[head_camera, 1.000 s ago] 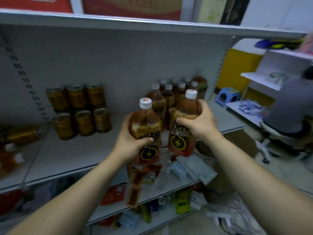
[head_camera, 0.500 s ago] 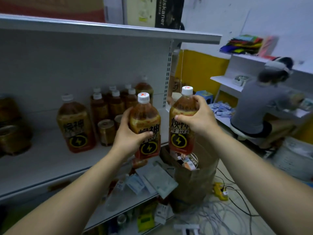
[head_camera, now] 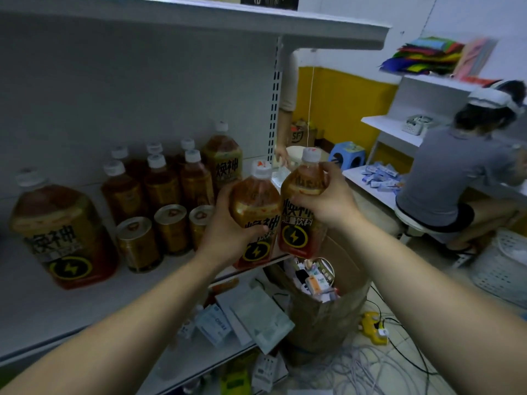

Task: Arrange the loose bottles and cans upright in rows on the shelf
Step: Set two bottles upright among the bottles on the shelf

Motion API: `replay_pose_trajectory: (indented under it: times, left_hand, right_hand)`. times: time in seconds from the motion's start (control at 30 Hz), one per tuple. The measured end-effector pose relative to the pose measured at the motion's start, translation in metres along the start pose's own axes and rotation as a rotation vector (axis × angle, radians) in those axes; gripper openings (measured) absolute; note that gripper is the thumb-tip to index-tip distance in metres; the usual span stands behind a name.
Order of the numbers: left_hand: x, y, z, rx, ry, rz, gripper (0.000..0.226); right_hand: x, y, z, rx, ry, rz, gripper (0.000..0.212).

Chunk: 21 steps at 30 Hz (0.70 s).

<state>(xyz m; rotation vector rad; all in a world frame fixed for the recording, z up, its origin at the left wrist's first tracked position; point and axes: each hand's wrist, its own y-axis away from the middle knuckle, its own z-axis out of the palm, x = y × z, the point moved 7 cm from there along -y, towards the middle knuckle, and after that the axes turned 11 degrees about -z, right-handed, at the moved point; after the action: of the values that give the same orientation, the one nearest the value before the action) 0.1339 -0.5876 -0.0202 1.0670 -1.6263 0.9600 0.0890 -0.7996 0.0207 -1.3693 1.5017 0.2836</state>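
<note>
My left hand (head_camera: pixel 225 232) grips an amber drink bottle (head_camera: pixel 256 206) with a white cap, upright, at the right front end of the white shelf (head_camera: pixel 34 303). Beside it, my right hand (head_camera: pixel 328 201) holds a second, matching bottle (head_camera: pixel 299 223) upright, just past the shelf's right end. On the shelf stand several capped bottles (head_camera: pixel 159 189) in rows at the back, three gold cans (head_camera: pixel 171 226) in front of them, and a lone bottle (head_camera: pixel 62 232) at the left.
A brown paper bag (head_camera: pixel 328 315) full of small boxes stands on the floor below my right hand. The lower shelf (head_camera: pixel 182 363) holds loose packets. Cables and a yellow power strip (head_camera: pixel 373 329) lie on the floor. A person (head_camera: pixel 456 178) sits at the right; another's hand (head_camera: pixel 282 155) shows behind the shelf post.
My view has swung right along the shelf, and both hands have carried their bottles toward its right end. The bottle rows and cans now lie to the left of my hands.
</note>
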Motion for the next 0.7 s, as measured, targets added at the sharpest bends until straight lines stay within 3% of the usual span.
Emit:
replay_pose_trajectory:
  times: [0.2, 0.4, 0.7]
  left_hand:
    - [-0.006, -0.025, 0.003, 0.047, -0.134, -0.009, 0.087]
    - [0.014, -0.032, -0.013, 0.148, -0.615, 0.054, 0.107]
    - [0.014, -0.063, -0.022, 0.432, -1.043, -0.024, 0.105]
  right_hand:
    - [0.024, -0.038, 0.018, -0.123, -0.039, -0.027, 0.075]
    - [0.031, -0.072, 0.045, -0.300, -0.131, -0.106, 0.070]
    - [0.047, -0.106, 0.069, -0.486, -0.198, -0.241, 0.058]
